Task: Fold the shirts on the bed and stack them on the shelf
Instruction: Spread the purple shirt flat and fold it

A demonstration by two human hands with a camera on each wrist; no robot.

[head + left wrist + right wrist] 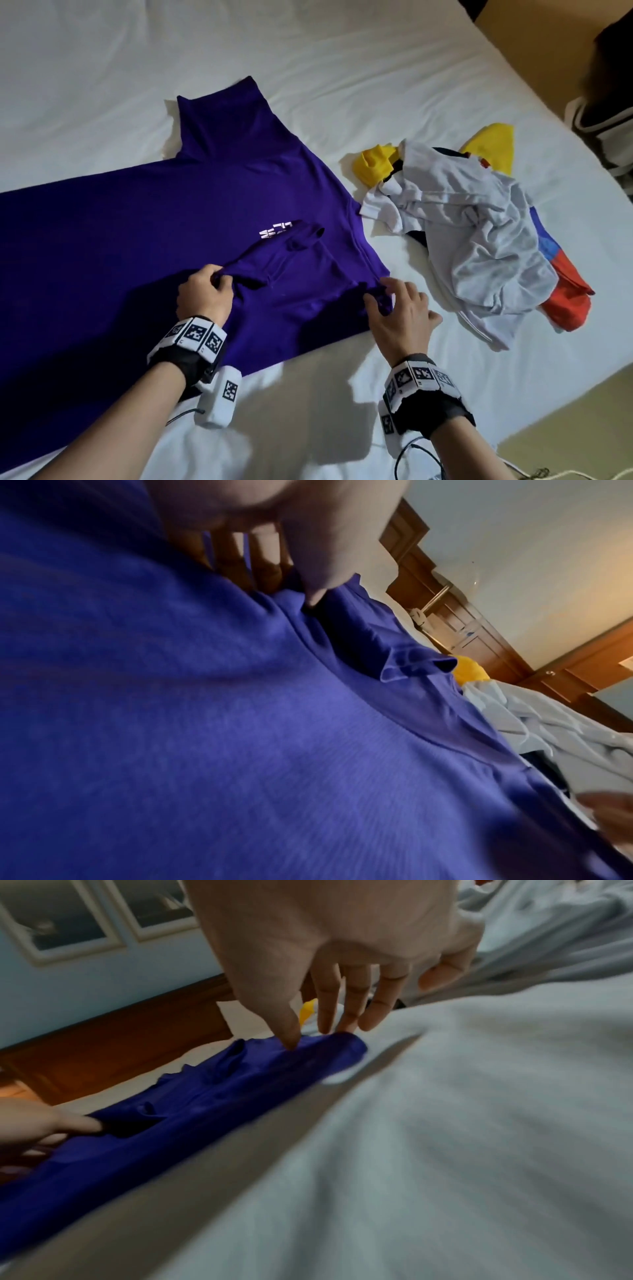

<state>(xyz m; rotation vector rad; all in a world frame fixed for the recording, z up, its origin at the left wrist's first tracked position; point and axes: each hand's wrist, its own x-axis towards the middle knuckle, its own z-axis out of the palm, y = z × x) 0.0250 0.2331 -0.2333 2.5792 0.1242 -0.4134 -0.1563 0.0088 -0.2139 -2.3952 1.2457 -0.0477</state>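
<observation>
— Where is our purple shirt point(144, 219)?

— Flat on the white bed point(342, 51), beside the pile of other shirts point(472, 226).

— What are our hands doing?

— Our left hand point(205, 298) pinches the folded sleeve. Our right hand point(400, 315) pinches the shirt's corner, with the other fingers spread.

— How do we fold it well?

— We think we should pull the cloth smooth, keep the edge straight, and lay it over slowly so no bumps stay.

spread shirt point(137, 222) lies left of shirt heap point(472, 233).
</observation>
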